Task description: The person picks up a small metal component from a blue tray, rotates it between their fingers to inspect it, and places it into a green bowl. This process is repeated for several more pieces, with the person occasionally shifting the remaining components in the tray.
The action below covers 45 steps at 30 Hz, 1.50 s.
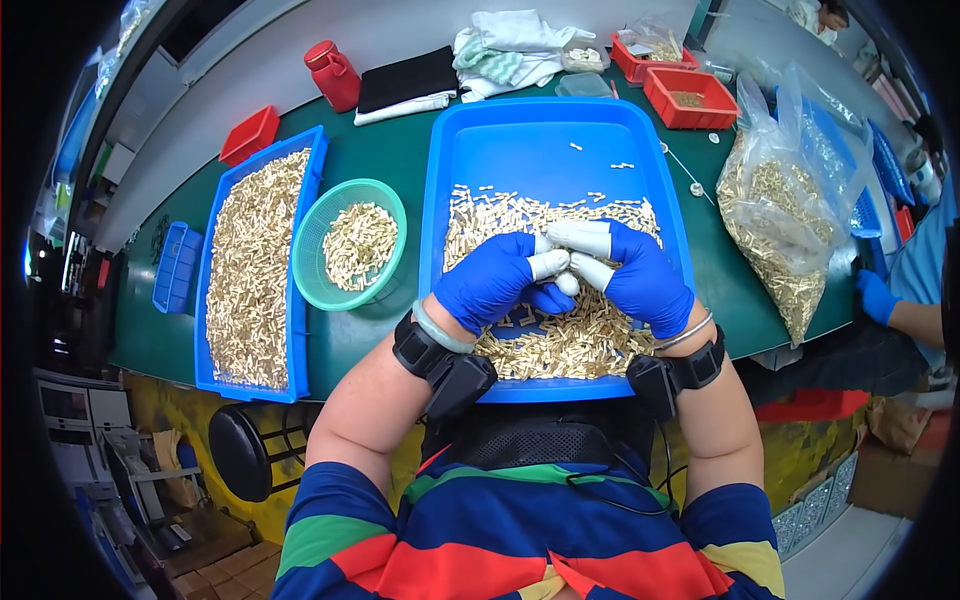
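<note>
Both my hands, in blue gloves with white fingertip covers, meet above a large blue tray. The fingers of my left hand are pinched together, touching those of my right hand. Whatever lies between the fingertips is too small or hidden to make out. Under and around the hands, small brass-coloured metal parts cover the tray's near and middle area, with a few loose ones farther back.
On the left are a blue tray and a green basket, both holding similar parts. To the right stands a clear plastic bag of parts. Red bins and folded cloths line the back. A co-worker's gloved hand shows at right.
</note>
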Motion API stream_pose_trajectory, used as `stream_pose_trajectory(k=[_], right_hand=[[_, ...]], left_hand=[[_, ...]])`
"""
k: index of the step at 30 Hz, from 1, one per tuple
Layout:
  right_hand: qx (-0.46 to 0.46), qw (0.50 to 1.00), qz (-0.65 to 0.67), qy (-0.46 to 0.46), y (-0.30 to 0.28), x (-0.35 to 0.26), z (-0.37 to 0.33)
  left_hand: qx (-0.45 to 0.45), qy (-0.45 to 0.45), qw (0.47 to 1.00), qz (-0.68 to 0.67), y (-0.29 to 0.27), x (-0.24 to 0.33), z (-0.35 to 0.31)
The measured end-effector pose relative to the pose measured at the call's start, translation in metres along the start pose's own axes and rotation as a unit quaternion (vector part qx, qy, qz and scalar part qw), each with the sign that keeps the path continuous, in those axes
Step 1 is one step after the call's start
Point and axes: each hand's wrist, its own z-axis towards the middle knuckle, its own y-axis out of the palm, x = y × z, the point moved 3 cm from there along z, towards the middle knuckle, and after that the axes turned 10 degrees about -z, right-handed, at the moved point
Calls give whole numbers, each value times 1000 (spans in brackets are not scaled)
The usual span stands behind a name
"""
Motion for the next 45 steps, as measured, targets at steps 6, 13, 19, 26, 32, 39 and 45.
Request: stream_pose_trajectory(k=[6,13,19,26,32,39,45], right_hand=[[-14,997,59,52,0,2,0],[-18,1000,24,5,0,1,1],[39,998,-47,-20,4,-5,3],[37,994,-68,-72,-2,3,4],[14,995,-78,-53,3,-8,3],[27,938,-294,-181,-4,-16,2],[16,923,-322,-211,0,-19,4]], left_hand=[[5,15,999,-50,4,2,0],[1,33,999,-30,0,3,2],[14,46,995,-90,-4,0,3],[-48,21,984,-170,5,0,1],[-60,10,988,-140,1,-3,4],[-65,9,988,-139,13,-2,2],[-58,16,996,-71,11,0,-1]])
